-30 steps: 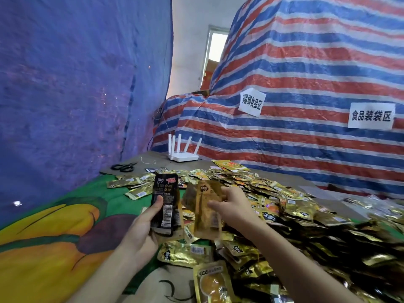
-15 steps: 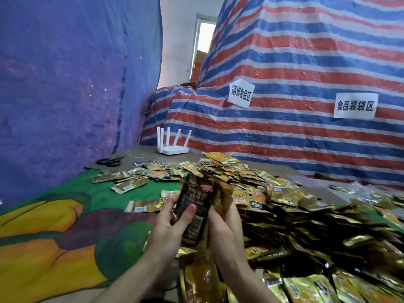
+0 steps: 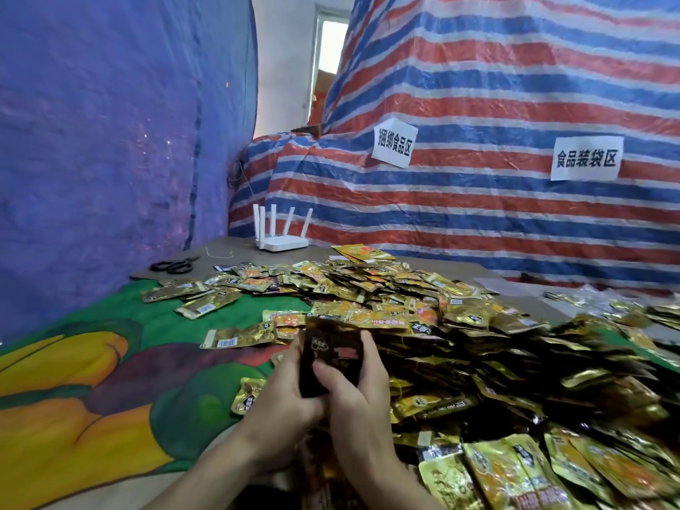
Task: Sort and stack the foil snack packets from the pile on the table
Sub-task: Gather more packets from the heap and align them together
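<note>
A small upright stack of dark foil packets [image 3: 331,353] stands between my two hands low in the middle of the view. My left hand [image 3: 281,403] grips its left edge and bottom. My right hand [image 3: 355,399] grips its right side, thumb across the front. The gold packet brought over is hidden behind the dark front packet. A big pile of gold and orange foil snack packets [image 3: 460,325] covers the table from the centre to the right edge. More gold packets [image 3: 515,469] lie at the lower right.
Loose gold packets [image 3: 239,336] lie on the green and yellow printed cloth [image 3: 92,380] to the left. Black scissors [image 3: 174,266] and a white router [image 3: 281,241] sit at the table's far end. Striped tarpaulin with two paper signs [image 3: 587,158] hangs behind.
My right hand brought its gold packet against the dark packet in my left hand. Both hands now hold the packets together, lower and nearer to me.
</note>
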Demonstrator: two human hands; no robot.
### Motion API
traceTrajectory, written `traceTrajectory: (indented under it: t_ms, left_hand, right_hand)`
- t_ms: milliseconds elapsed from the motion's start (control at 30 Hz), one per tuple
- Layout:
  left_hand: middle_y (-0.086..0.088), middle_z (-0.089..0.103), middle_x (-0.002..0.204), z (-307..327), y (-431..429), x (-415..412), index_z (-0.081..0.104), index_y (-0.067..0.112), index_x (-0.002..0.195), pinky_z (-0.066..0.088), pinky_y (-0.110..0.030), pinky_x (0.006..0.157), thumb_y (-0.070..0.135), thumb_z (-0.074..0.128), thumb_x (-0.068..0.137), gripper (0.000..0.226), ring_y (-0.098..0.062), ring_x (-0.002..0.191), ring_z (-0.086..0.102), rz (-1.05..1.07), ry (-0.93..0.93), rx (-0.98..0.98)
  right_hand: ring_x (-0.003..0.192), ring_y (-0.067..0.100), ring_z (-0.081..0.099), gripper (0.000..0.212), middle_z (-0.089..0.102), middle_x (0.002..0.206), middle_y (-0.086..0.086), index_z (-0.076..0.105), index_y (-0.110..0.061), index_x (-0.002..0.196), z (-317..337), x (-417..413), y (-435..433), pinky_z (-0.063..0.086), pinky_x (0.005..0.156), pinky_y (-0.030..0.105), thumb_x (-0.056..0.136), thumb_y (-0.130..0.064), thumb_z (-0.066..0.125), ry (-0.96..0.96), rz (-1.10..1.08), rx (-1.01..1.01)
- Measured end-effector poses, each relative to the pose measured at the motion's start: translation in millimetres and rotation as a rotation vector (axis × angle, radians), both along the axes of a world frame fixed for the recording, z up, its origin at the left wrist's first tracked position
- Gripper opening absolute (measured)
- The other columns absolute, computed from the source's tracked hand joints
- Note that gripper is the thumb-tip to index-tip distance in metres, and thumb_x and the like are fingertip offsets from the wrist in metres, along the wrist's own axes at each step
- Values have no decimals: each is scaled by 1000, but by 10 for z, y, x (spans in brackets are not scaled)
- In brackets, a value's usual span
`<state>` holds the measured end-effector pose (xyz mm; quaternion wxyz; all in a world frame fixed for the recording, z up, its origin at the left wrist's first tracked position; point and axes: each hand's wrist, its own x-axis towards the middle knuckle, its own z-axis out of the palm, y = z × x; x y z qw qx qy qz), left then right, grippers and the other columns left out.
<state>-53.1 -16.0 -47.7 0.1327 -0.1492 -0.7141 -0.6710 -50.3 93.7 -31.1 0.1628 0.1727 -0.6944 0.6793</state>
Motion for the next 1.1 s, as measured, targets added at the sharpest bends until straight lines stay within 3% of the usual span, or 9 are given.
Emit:
traceTrajectory:
  t_ms: [167, 233, 333, 500, 567, 667, 800, 967, 1100]
  left_hand:
    - [2, 70, 121, -116, -28, -28, 44, 34, 132, 55, -25, 84, 32, 78, 69, 71, -9, 110, 67, -168, -150, -19]
    - [5, 75, 110, -44, -63, -34, 54, 28, 123, 56, -20, 75, 34, 88, 59, 73, -8, 101, 71, -142, -102, -19]
    - [-3, 78, 95, 121, -82, -26, 70, 14, 105, 57, -21, 69, 13, 88, 50, 58, -12, 86, 74, -32, 54, -22]
    - [-4, 77, 101, 350, 35, 112, 75, 42, 106, 61, -31, 74, 29, 86, 55, 54, -16, 91, 74, -114, 162, -63]
    - [-1, 77, 103, 413, 149, 145, 74, 42, 109, 61, -30, 77, 39, 80, 56, 52, -14, 93, 73, -217, 138, -98]
    - [3, 77, 102, 496, 402, 147, 72, 25, 110, 56, -18, 73, 44, 74, 55, 58, -9, 93, 72, -221, 142, -138]
    - [-18, 69, 87, 619, 749, 170, 71, 8, 90, 49, -38, 75, 42, 76, 54, 49, -26, 82, 66, -306, 19, -70]
    - [-26, 68, 87, 551, 1027, 193, 69, 3, 96, 49, -48, 78, 20, 70, 71, 30, -40, 85, 66, -333, -80, 65]
    - [-18, 73, 100, 319, 997, 183, 74, 14, 98, 50, -60, 92, 32, 82, 61, 42, -42, 98, 68, -313, -163, 86]
  right_hand:
    - [92, 21, 58, 24, 59, 97, 2, 58, -35, 93, -28, 39, 14, 52, 85, 49, 71, -27, 53, -28, -30, 94]
    - [88, 22, 58, 24, 61, 94, 6, 59, -30, 91, 43, 37, 46, 54, 82, 48, 69, -23, 52, -47, 5, 38]
    - [79, 16, 54, 25, 59, 84, 3, 58, -22, 90, 167, 42, 109, 49, 71, 43, 68, -15, 51, -5, 98, -33]
    - [79, 18, 45, 14, 47, 79, 1, 46, -31, 66, 348, 137, 283, 40, 69, 41, 64, -17, 49, 117, 67, 78]
    - [90, 25, 49, 7, 51, 87, 6, 47, -25, 72, 376, 161, 420, 45, 81, 50, 67, -20, 48, 114, 6, 172]
    - [105, 31, 58, 25, 61, 107, 11, 54, -17, 98, 383, 233, 691, 50, 92, 59, 75, -24, 51, 1, -36, 199]
    - [96, 2, 62, 38, 63, 106, -9, 56, -30, 112, 484, 312, 1275, 57, 86, 30, 73, -28, 56, -57, -152, 116]
    - [92, 19, 63, 22, 64, 102, -1, 69, -23, 99, 559, 283, 2441, 53, 80, 35, 81, -17, 57, -126, -715, 779]
    - [74, 29, 59, 2, 57, 75, 3, 57, -11, 81, 424, 300, 3350, 52, 60, 34, 81, -9, 58, -421, -933, 1234]
